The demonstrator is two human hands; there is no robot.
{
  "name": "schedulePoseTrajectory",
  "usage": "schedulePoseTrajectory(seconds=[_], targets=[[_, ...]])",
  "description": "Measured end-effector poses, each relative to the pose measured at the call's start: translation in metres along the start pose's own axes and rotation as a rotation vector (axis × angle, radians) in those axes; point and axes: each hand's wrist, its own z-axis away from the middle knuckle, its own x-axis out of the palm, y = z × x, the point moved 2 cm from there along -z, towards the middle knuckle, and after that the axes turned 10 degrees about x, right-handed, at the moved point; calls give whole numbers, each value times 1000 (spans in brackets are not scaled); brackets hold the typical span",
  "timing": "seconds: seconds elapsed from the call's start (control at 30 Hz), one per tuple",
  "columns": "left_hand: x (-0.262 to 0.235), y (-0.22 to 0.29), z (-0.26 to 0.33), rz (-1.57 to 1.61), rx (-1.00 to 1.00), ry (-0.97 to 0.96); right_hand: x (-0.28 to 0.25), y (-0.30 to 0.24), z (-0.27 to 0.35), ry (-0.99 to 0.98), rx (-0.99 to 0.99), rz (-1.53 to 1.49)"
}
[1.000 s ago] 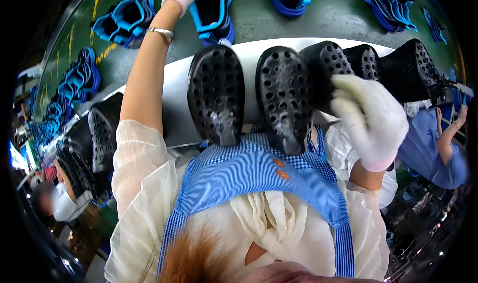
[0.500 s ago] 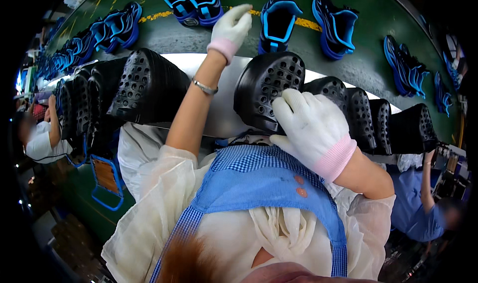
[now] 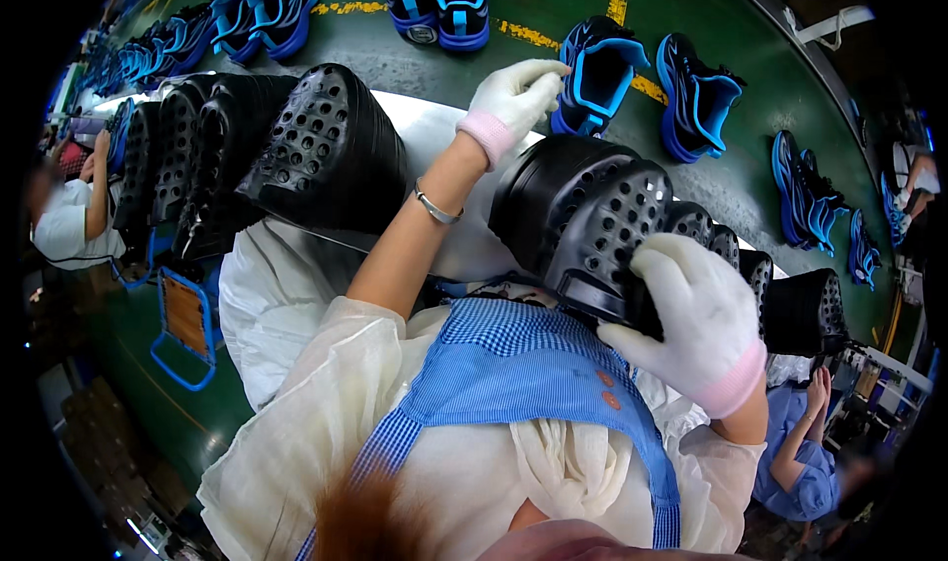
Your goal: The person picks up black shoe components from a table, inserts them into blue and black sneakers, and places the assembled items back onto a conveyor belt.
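Observation:
A black shoe-shaped piece (image 3: 614, 227), dotted with round holes, stands tilted in front of a black stack (image 3: 528, 191) of similar pieces. My right hand (image 3: 696, 309), in a white glove with a pink cuff, grips its right edge, fingers on the holed face and thumb low down. Beyond the stack, my left hand (image 3: 513, 99), gloved alike, reaches out with its fingers stretched toward a black and blue sports shoe (image 3: 585, 107). Its fingertips overlap the shoe's left side in view; whether they touch it I cannot tell.
More black holed stacks (image 3: 331, 151) line the pale work surface (image 3: 420, 117) on both sides. On the green surface (image 3: 494, 72) beyond stand further sports shoes (image 3: 696, 97), singly and in pairs. A blue-framed stool (image 3: 186, 314) is at left. People work at far left and right.
The view has turned, shifting most things. My right hand has drawn the holed piece rightward from the stack's face. My left hand has come closer to the single sports shoe.

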Motion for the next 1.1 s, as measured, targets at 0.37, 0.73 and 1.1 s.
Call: schedulePoseTrajectory(seconds=[0.37,0.73,1.1], targets=[[25,83,25,916,-132,-396,-37,-1,-25,211,-100,-60],[16,47,-7,772,278,139,16,45,-95,50,160,-342],[4,-4,-35,273,139,223,17,74,-126,16,253,-184]])
